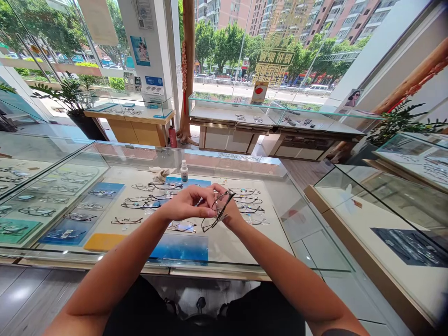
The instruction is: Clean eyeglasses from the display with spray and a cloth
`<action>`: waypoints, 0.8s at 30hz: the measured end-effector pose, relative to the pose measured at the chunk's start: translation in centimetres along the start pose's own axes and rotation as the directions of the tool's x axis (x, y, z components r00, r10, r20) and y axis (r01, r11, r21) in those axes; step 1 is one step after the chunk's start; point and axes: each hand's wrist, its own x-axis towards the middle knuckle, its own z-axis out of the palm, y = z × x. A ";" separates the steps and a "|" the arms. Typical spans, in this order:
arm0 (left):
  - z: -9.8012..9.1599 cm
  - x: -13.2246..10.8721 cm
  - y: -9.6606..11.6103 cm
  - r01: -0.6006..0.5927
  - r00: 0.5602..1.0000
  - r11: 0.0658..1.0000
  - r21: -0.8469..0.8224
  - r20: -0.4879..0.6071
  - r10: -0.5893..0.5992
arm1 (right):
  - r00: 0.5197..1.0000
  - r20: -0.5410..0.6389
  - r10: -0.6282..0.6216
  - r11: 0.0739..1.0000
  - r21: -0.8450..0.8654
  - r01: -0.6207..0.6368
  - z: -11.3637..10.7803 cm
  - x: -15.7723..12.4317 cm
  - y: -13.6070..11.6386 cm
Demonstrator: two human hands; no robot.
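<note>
Both my hands meet above the glass display counter (308, 233). They hold one pair of dark thin-framed glasses (217, 212), tilted with the lenses to the right. My left hand (187, 204) pinches the frame from the left, fingers closed on it. My right hand (229, 205) is curled behind the frame, gripping its upper right side. Under the glass lie several more pairs of glasses (140, 204) on white, blue and yellow pads.
A small white spray bottle (184, 171) and a crumpled cloth (161, 173) sit on the counter's far side. More glass showcases stand left (35, 154), right (402, 205) and behind (238, 105). Potted plants (75, 100) stand by the windows.
</note>
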 end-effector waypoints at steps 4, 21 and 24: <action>-0.1 0.0 -0.1 -0.023 1.000 1.000 0.011 0.019 0.023 | 0.997 -0.035 0.071 0.997 0.040 -0.069 0.3 -0.2 0.1; 0.0 -0.1 0.2 0.018 1.000 0.999 0.040 0.012 -0.018 | 0.995 -0.045 0.088 0.992 0.090 -0.083 -0.2 0.2 0.6; 0.1 0.0 0.2 0.001 1.000 0.999 0.043 0.012 -0.002 | 0.992 -0.067 0.108 0.991 0.088 -0.102 -0.2 0.3 0.7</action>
